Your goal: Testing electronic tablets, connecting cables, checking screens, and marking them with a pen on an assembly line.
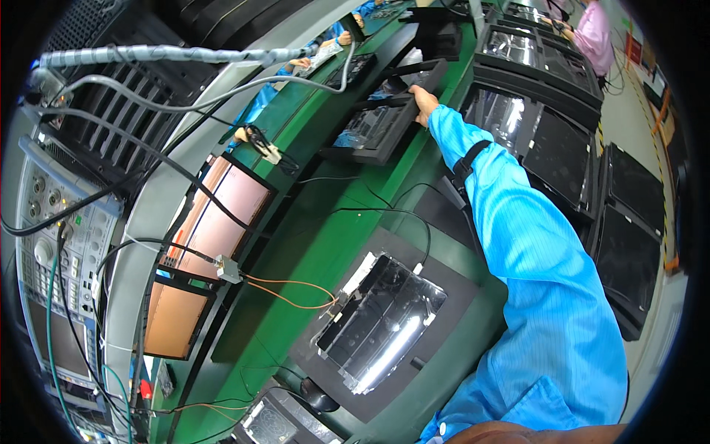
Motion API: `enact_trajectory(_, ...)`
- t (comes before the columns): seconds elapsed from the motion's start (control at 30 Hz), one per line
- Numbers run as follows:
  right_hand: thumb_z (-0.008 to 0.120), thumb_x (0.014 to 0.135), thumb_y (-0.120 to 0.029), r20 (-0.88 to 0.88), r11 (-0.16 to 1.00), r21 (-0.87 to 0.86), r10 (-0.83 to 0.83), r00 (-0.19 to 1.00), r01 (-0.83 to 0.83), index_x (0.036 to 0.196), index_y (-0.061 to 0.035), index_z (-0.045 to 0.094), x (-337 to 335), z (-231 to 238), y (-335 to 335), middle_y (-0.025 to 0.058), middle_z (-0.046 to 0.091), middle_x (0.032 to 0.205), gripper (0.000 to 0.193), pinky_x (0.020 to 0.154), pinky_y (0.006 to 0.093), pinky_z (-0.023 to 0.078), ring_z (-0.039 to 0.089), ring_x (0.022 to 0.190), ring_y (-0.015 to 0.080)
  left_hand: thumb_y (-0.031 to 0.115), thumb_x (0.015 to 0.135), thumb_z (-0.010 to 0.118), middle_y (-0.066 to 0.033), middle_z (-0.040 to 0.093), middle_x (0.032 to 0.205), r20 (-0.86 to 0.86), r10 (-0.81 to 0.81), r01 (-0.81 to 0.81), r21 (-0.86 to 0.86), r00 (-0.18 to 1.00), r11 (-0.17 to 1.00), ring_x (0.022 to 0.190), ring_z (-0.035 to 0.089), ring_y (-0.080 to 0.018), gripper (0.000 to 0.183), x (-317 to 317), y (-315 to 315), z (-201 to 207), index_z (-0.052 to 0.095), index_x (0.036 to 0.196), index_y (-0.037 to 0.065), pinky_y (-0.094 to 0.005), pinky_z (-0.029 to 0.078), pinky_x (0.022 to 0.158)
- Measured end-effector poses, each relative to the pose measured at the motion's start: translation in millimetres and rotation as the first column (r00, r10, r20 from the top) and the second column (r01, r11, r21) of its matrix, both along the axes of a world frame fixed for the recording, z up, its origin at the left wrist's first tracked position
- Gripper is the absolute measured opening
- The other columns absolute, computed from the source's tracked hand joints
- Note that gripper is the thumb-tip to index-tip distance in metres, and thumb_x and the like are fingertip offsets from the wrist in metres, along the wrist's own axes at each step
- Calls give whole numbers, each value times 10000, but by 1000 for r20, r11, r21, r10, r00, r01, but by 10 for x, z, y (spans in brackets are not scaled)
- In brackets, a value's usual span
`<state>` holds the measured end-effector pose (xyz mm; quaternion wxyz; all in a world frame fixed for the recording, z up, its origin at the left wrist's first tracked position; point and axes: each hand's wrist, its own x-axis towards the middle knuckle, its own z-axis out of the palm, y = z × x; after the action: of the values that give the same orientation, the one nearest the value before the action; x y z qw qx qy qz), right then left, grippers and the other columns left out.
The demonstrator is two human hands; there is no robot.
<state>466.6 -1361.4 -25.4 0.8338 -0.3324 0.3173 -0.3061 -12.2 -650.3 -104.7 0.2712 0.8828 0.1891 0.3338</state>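
My right arm, in a blue sleeve, reaches far across the green bench. At its end my right hand [424, 105] is closed on the corner of a black tray [383, 154]; some fingers are hidden behind the rim. Dark parts and clear film lie in the tray, and another black tray [435, 74] stands just beyond. My left hand is out of the picture. Closer to me, a glossy display panel [384, 318] rests on a black mat [451, 285]. Thin orange wires [288, 302] run from its edge to a small metal box [228, 269].
Black trays [547, 155] with panels line the right side. At left stand a measuring instrument [70, 259] and hanging grey cables [177, 107]. A black computer mouse [318, 396] lies near the mat. Co-workers' hands [345, 37] show across the bench; a person in pink [594, 37] is farther off.
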Motion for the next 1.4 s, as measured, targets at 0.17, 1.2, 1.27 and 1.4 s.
enact_trajectory(0.17, 692, 843, -183, 91, 983, -166, -65, 994, 79, 1168, -22, 502, -427, 379, 478, 155, 626, 1078, 410, 755, 510, 565, 671, 909, 287, 62, 919, 705, -190, 716, 1009, -48, -5, 6, 33, 999, 999, 880, 697, -310, 186, -122, 9, 150, 704, 1093, -4, -381, 570, 828)
enact_trajectory(1.2, 379, 908, -809, -785, 160, -328, -595, 174, -931, 1333, -11, 633, -2341, 634, -65, 271, 580, 1386, 939, 1151, 501, 351, 491, 1355, 432, -68, 884, 629, -92, 585, 855, 178, -360, 369, -17, 916, 929, 606, 470, -156, 176, -167, 227, 57, 661, 1048, -12, -282, 382, 546)
enact_trajectory(1.27, 492, 844, -831, -776, 281, -266, -630, 32, -922, 1428, 62, 504, -2104, 353, -387, 294, 391, 1549, 1067, 1192, 502, 303, 380, 1440, 447, -71, 879, 636, -89, 590, 834, 203, -336, 344, -2, 920, 939, 602, 486, -162, 177, -138, 234, 53, 670, 1039, -3, -293, 392, 532)
enact_trajectory(1.4, 672, 825, -711, -797, 300, -354, -592, 118, -886, 1402, -7, 580, -1980, 25, -1328, 195, 551, 1464, 915, 1160, 406, 342, 463, 1412, 322, -63, 852, 653, -83, 624, 798, 210, -299, 315, -49, 931, 948, 532, 481, -172, 180, -123, 241, 86, 695, 1006, 20, -308, 376, 481)
